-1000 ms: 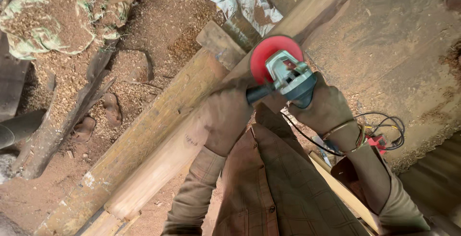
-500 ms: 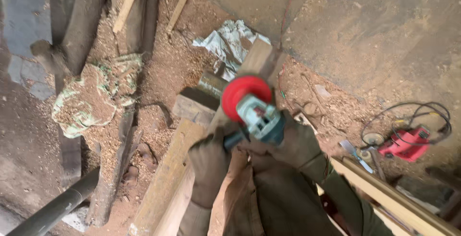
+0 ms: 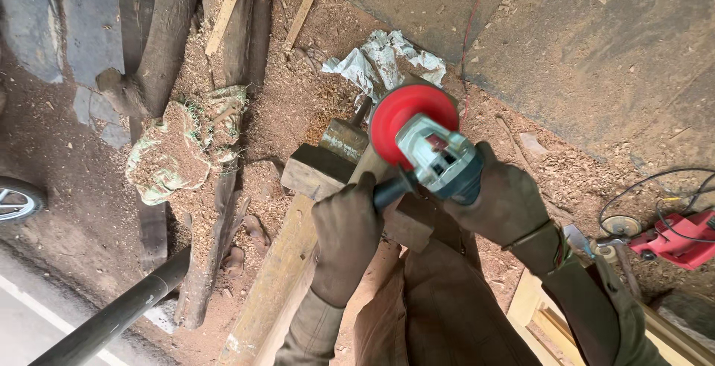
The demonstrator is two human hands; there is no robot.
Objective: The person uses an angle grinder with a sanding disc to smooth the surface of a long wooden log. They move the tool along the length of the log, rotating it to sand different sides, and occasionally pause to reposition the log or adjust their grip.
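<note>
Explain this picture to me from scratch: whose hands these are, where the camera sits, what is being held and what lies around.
The camera sits on a person's head and looks down, so both hands are that person's own. The left hand grips the dark side handle of a grinder; the right hand holds its blue-grey body. The grinder carries a red disc above a long wooden beam. Around it the ground is covered in sawdust, with crumpled paper, a sack and a red power tool with a cable at the right.

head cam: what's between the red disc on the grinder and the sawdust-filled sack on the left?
In the head view, between the red disc and the sack lies sawdust-covered ground, plus the brownish cylinder and the end of the wooden beam near the disc.
</note>
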